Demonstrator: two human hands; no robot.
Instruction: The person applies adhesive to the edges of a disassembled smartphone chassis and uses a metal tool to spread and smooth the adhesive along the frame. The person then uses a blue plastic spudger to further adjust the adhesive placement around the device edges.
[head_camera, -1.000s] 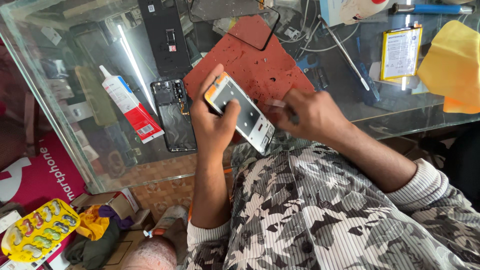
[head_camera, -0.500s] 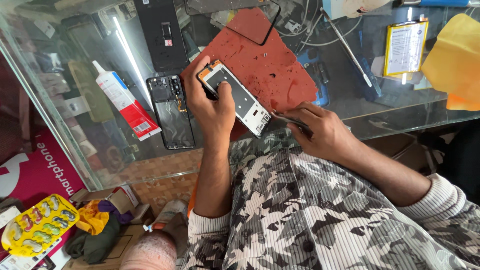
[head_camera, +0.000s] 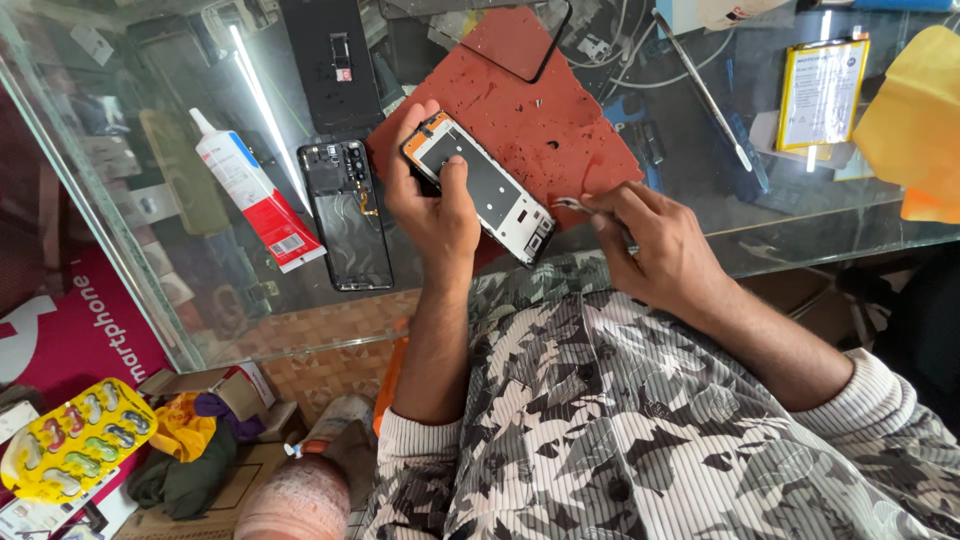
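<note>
My left hand (head_camera: 435, 205) grips an opened phone body (head_camera: 485, 185), white-framed with a dark inner plate, holding it tilted above the red work mat (head_camera: 540, 110). My thumb lies across its face. My right hand (head_camera: 655, 240) sits just right of the phone, pinching thin metal tweezers (head_camera: 575, 206) whose tip points at the phone's lower end. Both forearms come out of patterned grey-white sleeves.
On the glass counter (head_camera: 200, 300) lie a black phone back frame (head_camera: 345, 215), a white and red glue tube (head_camera: 255, 195), a dark phone panel (head_camera: 330, 65), a yellow-edged battery (head_camera: 820, 92), a metal spudger (head_camera: 705, 90) and a yellow cloth (head_camera: 915, 120). A yellow tray (head_camera: 70, 445) sits on the floor.
My left hand has carried the phone up and left over the red mat. My right hand with the tweezers has drawn back slightly from the phone's lower end.
</note>
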